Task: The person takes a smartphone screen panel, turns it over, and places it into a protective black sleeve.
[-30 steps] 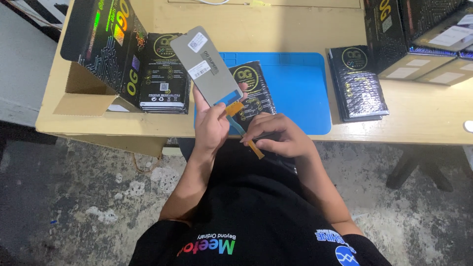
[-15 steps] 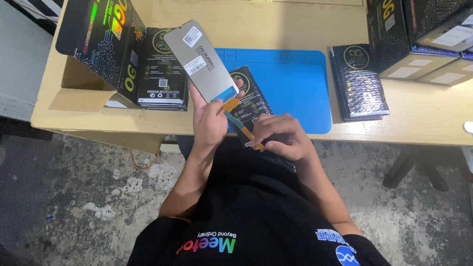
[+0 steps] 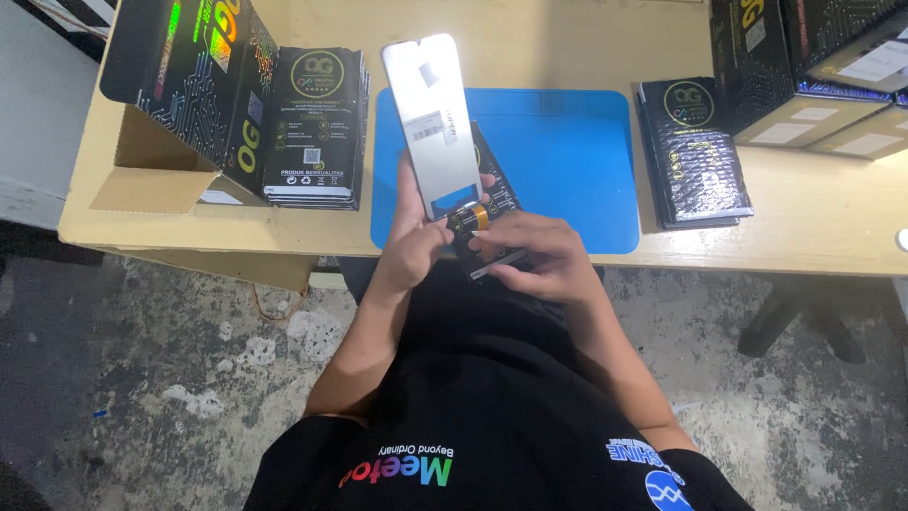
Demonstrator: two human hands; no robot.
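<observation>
right there over the blue mat (image 3: pixel 567 142), the person's left hand (image 3: pixel 416 241) is wrapped around the lower end of a phone screen panel (image 3: pixel 433 118), holding it up with its pale back facing us and its top tilted away toward the far side of the table (image 3: pixel 832 218). the right hand (image 3: pixel 534 255) is closed in a pinch on the orange flex ribbon (image 3: pixel 469 218) that hangs from the panel's bottom edge, fingertips pressed together at the fold. just beneath both hands lies a flat black package (image 3: pixel 497 203), partly hidden by them, at the mat's near edge.

to the left of the mat sits a stack of black boxes (image 3: pixel 315 123), and beside that an opened cardboard carton (image 3: pixel 184 104) with its printed flap standing up. on the right, another flat black packet (image 3: pixel 695 151) rests on the wood just off the mat, and more dark cartons (image 3: pixel 804 66) crowd the far right corner.
</observation>
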